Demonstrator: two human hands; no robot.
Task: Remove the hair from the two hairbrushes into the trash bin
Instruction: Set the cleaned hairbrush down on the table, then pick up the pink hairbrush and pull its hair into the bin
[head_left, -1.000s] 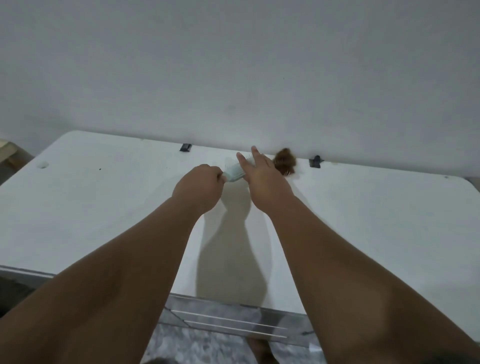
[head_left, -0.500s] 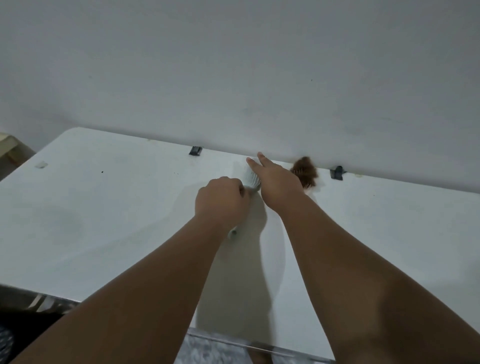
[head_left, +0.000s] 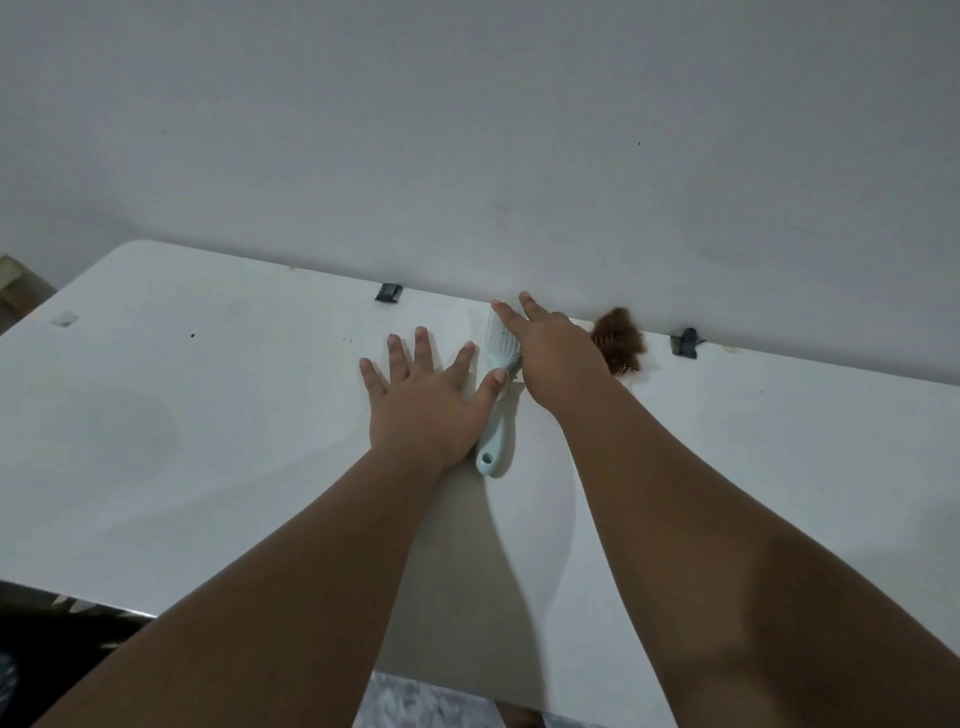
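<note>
A pale blue hairbrush lies on the white table, handle towards me, bristle head towards the wall. My left hand rests flat on the table just left of it, fingers spread, thumb touching the brush neck. My right hand lies over the right side of the brush head, fingers stretched out; I cannot see whether it grips anything. Just right of that hand sits a second brush covered in a clump of reddish-brown hair, close to the wall. No trash bin is in view.
The table butts against a plain grey wall. Two small dark clips sit on its far edge. A small dark speck marks the left part of the tabletop. Floor shows below the near edge.
The pale brush has gone from being held in my closed left hand to lying on the table. My left hand has let go and spread flat beside it. The right hand stays over the brush head.
</note>
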